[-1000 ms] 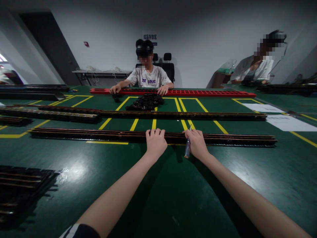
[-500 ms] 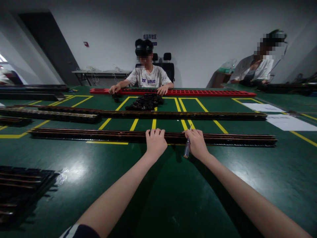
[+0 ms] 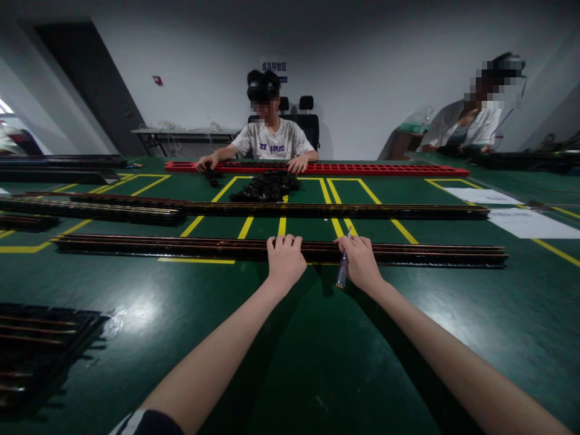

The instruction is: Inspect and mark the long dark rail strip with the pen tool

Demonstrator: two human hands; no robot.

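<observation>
A long black rail with copper-coloured strips (image 3: 172,246) lies across the green table in front of me. My left hand (image 3: 287,264) is closed over its middle, fingertips curled past the far edge. Just to the right, my right hand (image 3: 361,263) is wrapped round a screwdriver (image 3: 341,275) with a clear handle and touches the rail too. The handle points down towards me and the thin shaft shows above the fingers. Whatever the right fingertips touch on the rail is too small to make out.
A second long rail (image 3: 335,210) lies parallel beyond, with more rails (image 3: 127,211) at left and a stack (image 3: 36,338) at near left. Across the table, a co-worker handles black pieces (image 3: 267,186) by a red frame (image 3: 385,170). Paper sheets (image 3: 534,223) lie at right.
My hands, the screwdriver and the rail look unmoved. Only the co-worker's hand at the left end of the red frame has shifted slightly.
</observation>
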